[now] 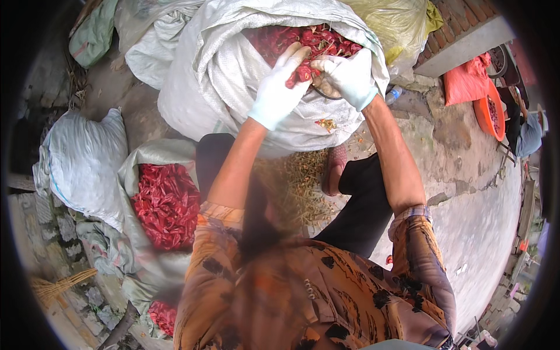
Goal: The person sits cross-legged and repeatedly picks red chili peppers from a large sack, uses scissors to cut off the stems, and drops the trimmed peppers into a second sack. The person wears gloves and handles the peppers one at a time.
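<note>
A large white woven sack (227, 83) stands before me, its mouth rolled back around dried red chili peppers (326, 39) with stems. My left hand (280, 87), in a white glove with soiled fingertips, holds several red chilies (302, 73) over the sack's near edge. Close beside it is my right hand (345, 76), also gloved, its fingers curled at the chilies. Part of a dark curved rim shows beneath the right hand; what it belongs to is hidden. Chili bits (327, 125) lie on the front of the sack. Whether the right fingers pinch a stem cannot be told.
Left of my legs stand an open sack of red chilies (166, 205) and a full white sack (87, 162). Stems (302, 188) litter the ground between my feet. At right are a red bag (466, 83), an orange basin (490, 113) and a seated person (529, 131).
</note>
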A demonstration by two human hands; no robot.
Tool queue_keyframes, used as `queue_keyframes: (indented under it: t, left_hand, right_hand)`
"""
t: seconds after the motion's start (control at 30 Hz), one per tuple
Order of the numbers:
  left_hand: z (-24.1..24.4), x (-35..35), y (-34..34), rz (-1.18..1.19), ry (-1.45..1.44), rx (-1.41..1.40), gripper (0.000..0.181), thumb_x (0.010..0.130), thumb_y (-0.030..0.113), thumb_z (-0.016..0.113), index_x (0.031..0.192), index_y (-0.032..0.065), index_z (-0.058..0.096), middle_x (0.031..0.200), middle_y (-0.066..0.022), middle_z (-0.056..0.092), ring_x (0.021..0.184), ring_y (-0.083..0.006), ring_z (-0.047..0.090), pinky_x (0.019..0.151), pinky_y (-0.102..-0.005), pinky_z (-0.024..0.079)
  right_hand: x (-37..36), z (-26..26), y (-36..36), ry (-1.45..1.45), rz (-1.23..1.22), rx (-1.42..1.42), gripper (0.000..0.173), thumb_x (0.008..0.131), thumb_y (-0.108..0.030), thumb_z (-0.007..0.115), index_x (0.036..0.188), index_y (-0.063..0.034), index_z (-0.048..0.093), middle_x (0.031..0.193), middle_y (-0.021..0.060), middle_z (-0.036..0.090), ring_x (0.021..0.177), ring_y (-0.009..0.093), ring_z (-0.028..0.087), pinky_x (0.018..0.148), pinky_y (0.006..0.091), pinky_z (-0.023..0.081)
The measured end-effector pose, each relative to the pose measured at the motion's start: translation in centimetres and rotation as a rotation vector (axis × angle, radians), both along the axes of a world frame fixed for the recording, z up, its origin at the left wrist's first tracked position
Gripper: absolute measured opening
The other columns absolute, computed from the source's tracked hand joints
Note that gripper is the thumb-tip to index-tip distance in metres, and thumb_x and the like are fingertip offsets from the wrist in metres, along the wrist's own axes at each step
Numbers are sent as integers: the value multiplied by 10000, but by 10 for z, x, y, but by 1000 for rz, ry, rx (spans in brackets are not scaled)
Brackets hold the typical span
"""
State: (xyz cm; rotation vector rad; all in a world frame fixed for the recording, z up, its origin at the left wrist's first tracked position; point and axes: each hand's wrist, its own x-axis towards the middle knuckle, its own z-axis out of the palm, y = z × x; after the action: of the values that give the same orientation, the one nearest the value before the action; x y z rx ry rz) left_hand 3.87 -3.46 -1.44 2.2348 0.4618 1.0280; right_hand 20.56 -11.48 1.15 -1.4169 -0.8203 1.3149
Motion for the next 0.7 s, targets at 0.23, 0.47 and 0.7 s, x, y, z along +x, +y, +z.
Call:
queue_keyframes:
  t: [0.23,0.47,0.7]
  left_hand:
    - [-7,-3,3,8,-125,-535,363,809,175,711,1141,54,627,1076,-137,623,965,-273,637,841,-334,500]
    - [-6,-4,1,116,-30,-208,296,788,137,745,1041,19,648,902,-37,668,714,-101,601,658,-252,495]
    - [18,-15,-14,-78,22,-388,301,784,162,721,1055,50,651,958,-76,643,826,-203,626,747,-316,497]
  right_hand:
    - [-5,12,-14,-175,-16,190,248,957,-257,544,1001,-23,613,800,40,649,524,45,493,435,187,374]
    - [-31,23,-26,-860,28,196,313,933,-356,577,939,-49,636,741,39,607,624,124,538,611,284,438]
    - [-32,30,-36,-624,-6,203,349,960,-374,520,812,-79,633,628,0,535,540,87,458,500,255,347]
